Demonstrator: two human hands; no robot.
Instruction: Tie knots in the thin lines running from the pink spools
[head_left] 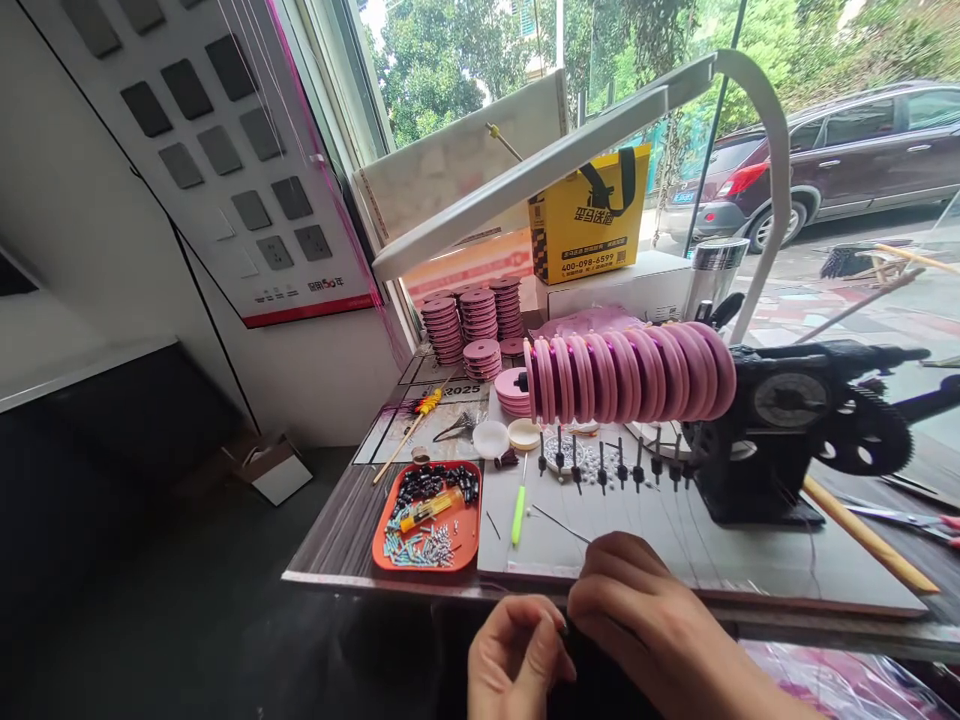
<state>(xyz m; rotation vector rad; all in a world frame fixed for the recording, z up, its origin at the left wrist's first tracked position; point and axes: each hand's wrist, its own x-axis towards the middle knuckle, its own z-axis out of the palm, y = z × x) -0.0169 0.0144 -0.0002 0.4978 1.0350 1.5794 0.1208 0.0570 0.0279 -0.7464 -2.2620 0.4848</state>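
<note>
At the near edge of the table, my left hand (521, 655) is closed in a pinch, thumb against fingertips. My right hand (637, 610) meets it there, its fingers also curled closed. Something small and dark shows between the fingertips, too little of it to name. A thin metal rod (561, 524) with a small tip runs up to my right knuckles; whether I hold it or it lies on the board is unclear. Beyond the hands, a row of pink spools (630, 375) sits on a black winding machine (795, 400). Several small black pieces (622, 466) hang on lines below the spools.
An orange tray (480, 510) holds black beads, a yellow tube and small metal parts. Beside it lies a green-handled tool (518, 515). Stacked pink spools (443, 330), a yellow bag (592, 225) and a white lamp arm (540, 170) stand behind. Scissors (911, 518) lie right.
</note>
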